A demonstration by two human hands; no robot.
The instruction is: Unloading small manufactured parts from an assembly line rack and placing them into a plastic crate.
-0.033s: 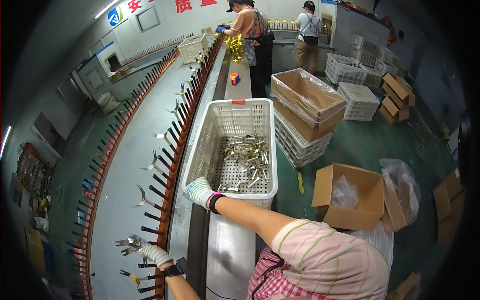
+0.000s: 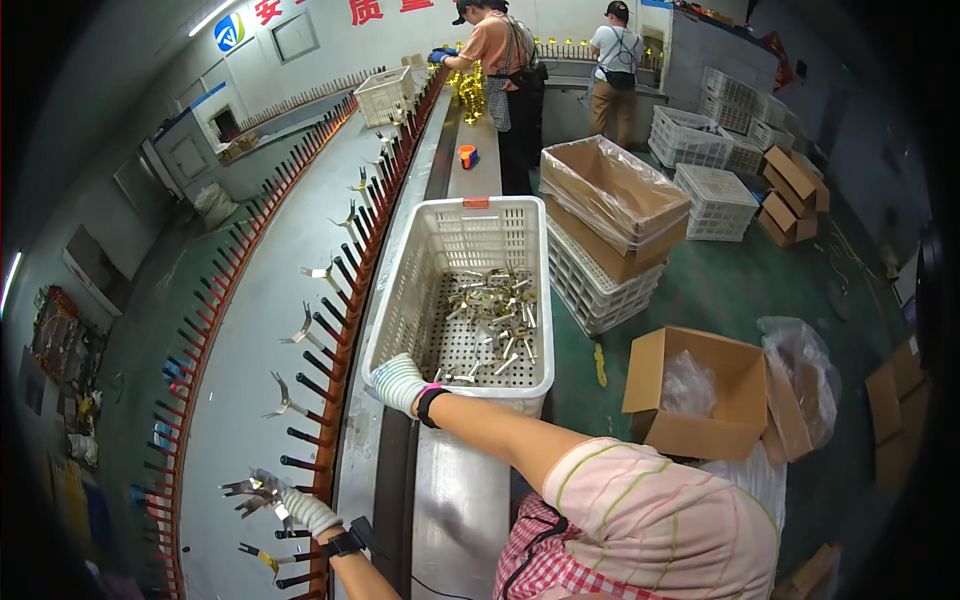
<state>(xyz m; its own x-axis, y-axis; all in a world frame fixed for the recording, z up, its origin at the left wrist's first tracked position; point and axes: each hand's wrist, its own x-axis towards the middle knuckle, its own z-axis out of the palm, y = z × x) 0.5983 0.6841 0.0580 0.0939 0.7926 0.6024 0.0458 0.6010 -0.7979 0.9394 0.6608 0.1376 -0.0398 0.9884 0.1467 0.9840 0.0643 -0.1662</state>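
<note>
In a striped glove, my left hand (image 2: 300, 505) is closed around several shiny forked metal pieces (image 2: 256, 490), held over the row of dark-tipped pegs (image 2: 302, 462). Similar forked pieces (image 2: 285, 393) sit on the pegs farther along, and one with a yellow mark (image 2: 262, 556) is on a nearer peg. My right hand (image 2: 402, 384), also gloved, grips the near left corner of a white plastic crate (image 2: 548, 300). Inside that crate lie many loose small metal parts (image 2: 495, 310). The right fingertips are partly hidden at the rim.
A grey curved conveyor (image 2: 240, 350) lies to my left. An orange-and-blue tape roll (image 2: 468, 156) rests on the metal ledge. To the right stand stacked crates with a lined cardboard box (image 2: 615, 195) and an open box (image 2: 700, 390). Two people (image 2: 490, 60) work farther off.
My left hand and its metal pieces have shifted slightly left and tilted a little. My right hand stays on the crate.
</note>
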